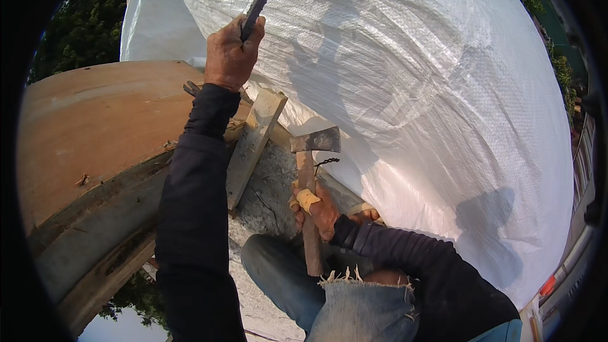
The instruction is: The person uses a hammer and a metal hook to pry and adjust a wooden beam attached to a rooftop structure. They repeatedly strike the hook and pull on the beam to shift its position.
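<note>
My left hand (pixel 232 54) is raised at the upper left, its fingers closed round a dark, curved metal pry bar (pixel 261 4) whose thin tip bends to the right. Lower down, near my knees, my right hand (pixel 322 210) grips the wooden handle of a hatchet (pixel 304 171), its steel head uppermost. Yellowish tape (pixel 306 199) is wrapped round a finger of that hand. A short wooden board (pixel 254 149) leans between my left forearm and the hatchet. A twisted wire (pixel 328 161) sticks up just right of the hatchet handle.
A large white woven plastic sheet (pixel 437 88) bulges across the right side. On the left curves a plywood panel (pixel 107 120) over a timber frame. Grey rough concrete (pixel 269 190) lies below the board. My bent knees in torn jeans (pixel 364 307) are close by.
</note>
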The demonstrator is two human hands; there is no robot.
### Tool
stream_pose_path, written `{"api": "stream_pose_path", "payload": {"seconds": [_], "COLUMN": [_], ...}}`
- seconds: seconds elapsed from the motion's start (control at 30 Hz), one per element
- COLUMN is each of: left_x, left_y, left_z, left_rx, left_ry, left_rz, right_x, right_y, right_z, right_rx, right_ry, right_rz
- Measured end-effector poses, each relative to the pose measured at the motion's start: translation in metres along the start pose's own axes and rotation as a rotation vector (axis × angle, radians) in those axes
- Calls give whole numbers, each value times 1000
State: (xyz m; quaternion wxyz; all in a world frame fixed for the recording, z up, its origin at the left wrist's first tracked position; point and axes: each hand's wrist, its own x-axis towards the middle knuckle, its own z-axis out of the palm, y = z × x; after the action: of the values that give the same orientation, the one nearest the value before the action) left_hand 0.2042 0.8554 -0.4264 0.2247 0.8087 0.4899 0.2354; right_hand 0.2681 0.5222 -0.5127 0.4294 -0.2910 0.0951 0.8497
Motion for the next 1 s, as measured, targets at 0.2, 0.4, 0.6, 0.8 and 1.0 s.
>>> {"api": "stream_pose_path", "payload": {"seconds": [0.2, 0.4, 0.6, 0.8, 1.0], "left_x": [-1, -53, -60, -43, -49], "left_y": [5, 0, 8, -45, -73], "left_z": [-7, 45, 60, 15, -50], "left_rx": [-848, -365, -123, -644, -1218], "left_ry": [71, 22, -5, -346, -425], "left_rz": [-548, -243, -157, -518, -668], "right_x": [5, 2, 7, 15, 17], "right_y": [-9, -1, 9, 45, 82], "right_z": [1, 9, 29, 53, 64], "right_rx": [-17, -64, -123, -208, -168], "right_ry": [8, 117, 243, 205, 170], "right_rz": [-1, -57, -127, -162, -221]}}
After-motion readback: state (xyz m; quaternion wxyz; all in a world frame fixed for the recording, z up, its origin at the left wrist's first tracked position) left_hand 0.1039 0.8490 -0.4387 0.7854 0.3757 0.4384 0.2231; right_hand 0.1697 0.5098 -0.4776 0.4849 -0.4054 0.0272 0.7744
